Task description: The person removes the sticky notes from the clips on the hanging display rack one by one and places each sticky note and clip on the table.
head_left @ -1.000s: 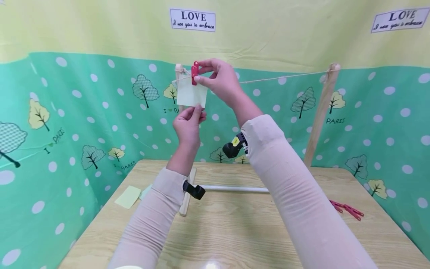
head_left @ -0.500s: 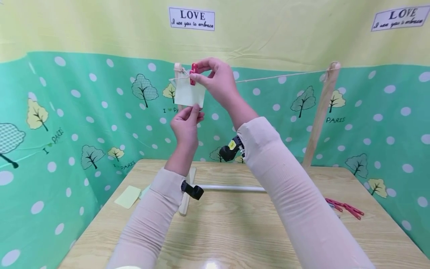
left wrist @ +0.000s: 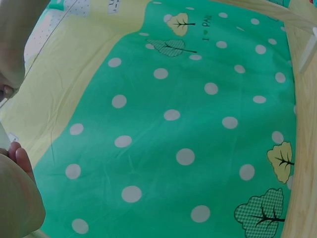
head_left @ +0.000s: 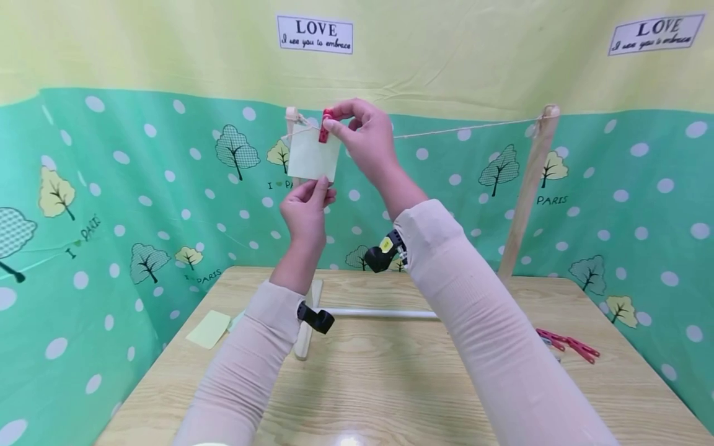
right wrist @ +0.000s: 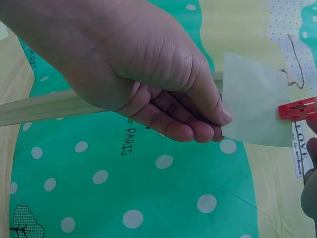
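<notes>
In the head view, a pale yellow-green square of paper hangs upright against the string near the left post. My left hand pinches its lower edge between thumb and fingers. At the paper's top edge, my right hand pinches a red clothespin by its handles. The pin's jaws lie over the paper and string; how firmly they bite is not clear. From the right wrist, the clothespin shows at the paper. Only parts of both hands show in the left wrist view.
Wooden posts hold up the string, joined low down by a white bar. More red clothespins lie on the table at right. A yellow paper lies at left, partly over another sheet. A patterned curtain surrounds the table.
The clothespin has turned slightly and sits a little further right on the paper, its two handles no longer showing apart. My left hand keeps its pinch on the paper. The head view shifted slightly.
</notes>
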`<move>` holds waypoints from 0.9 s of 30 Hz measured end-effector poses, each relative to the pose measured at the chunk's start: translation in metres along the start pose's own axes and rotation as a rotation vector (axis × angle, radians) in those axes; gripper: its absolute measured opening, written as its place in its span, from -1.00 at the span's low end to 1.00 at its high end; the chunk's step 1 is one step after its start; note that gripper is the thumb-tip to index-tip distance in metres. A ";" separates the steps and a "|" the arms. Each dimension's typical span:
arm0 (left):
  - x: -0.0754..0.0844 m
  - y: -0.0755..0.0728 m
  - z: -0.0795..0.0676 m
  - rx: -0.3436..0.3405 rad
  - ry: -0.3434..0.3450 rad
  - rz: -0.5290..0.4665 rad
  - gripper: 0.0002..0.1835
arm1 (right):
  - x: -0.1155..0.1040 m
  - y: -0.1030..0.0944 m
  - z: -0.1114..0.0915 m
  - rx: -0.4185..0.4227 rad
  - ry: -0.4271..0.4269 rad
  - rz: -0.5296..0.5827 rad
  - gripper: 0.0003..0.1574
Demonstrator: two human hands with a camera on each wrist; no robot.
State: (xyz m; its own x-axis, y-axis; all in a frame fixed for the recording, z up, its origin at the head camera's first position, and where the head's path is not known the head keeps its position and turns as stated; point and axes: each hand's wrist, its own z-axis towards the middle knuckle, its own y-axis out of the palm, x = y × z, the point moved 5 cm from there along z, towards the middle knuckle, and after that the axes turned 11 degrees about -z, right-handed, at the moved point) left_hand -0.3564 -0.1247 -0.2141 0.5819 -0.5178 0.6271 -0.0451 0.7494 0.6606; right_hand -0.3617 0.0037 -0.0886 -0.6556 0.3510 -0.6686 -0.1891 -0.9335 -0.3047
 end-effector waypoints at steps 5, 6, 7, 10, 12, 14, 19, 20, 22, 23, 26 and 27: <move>0.001 -0.001 -0.001 0.000 -0.001 -0.003 -0.79 | 0.006 -0.003 0.000 0.088 -0.013 0.101 -0.85; 0.001 -0.001 -0.001 0.002 -0.002 -0.008 -0.80 | 0.007 -0.004 0.000 0.103 -0.016 0.124 -0.85; 0.001 -0.002 -0.001 0.004 -0.004 -0.009 -0.80 | 0.008 -0.005 -0.001 0.116 -0.021 0.148 -0.84; 0.001 -0.003 -0.001 0.005 -0.009 -0.012 -0.80 | 0.011 -0.006 -0.001 0.142 -0.029 0.236 -0.85; 0.001 -0.003 -0.001 0.005 -0.013 -0.014 -0.80 | 0.013 -0.007 -0.001 0.161 -0.045 0.287 -0.85; 0.001 -0.003 -0.002 0.003 -0.011 -0.015 -0.80 | 0.015 -0.009 -0.001 0.176 -0.058 0.325 -0.86; 0.002 -0.004 -0.002 0.005 0.007 -0.023 -0.82 | 0.016 -0.010 -0.002 0.199 -0.066 0.363 -0.87; 0.002 -0.004 -0.002 0.006 0.008 -0.027 -0.83 | 0.016 -0.010 -0.002 0.204 -0.055 0.365 -0.88; 0.002 -0.005 -0.001 0.003 0.012 -0.029 -0.83 | 0.017 -0.011 -0.002 0.221 -0.039 0.365 -0.87; 0.002 -0.005 -0.001 0.003 0.012 -0.030 -0.84 | 0.018 -0.011 -0.002 0.230 -0.024 0.368 -0.88; 0.001 -0.005 -0.001 0.001 0.013 -0.035 -0.85 | 0.020 -0.013 -0.003 0.261 0.011 0.386 -0.93; 0.001 -0.006 0.000 0.001 0.014 -0.037 -0.85 | 0.021 -0.013 -0.002 0.268 0.015 0.396 -0.95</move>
State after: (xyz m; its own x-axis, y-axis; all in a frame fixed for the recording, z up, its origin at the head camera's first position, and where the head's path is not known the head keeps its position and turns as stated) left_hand -0.3549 -0.1296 -0.2173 0.5945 -0.5389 0.5967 -0.0246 0.7296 0.6834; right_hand -0.3711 0.0231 -0.1002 -0.7050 -0.0362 -0.7083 -0.1105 -0.9809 0.1601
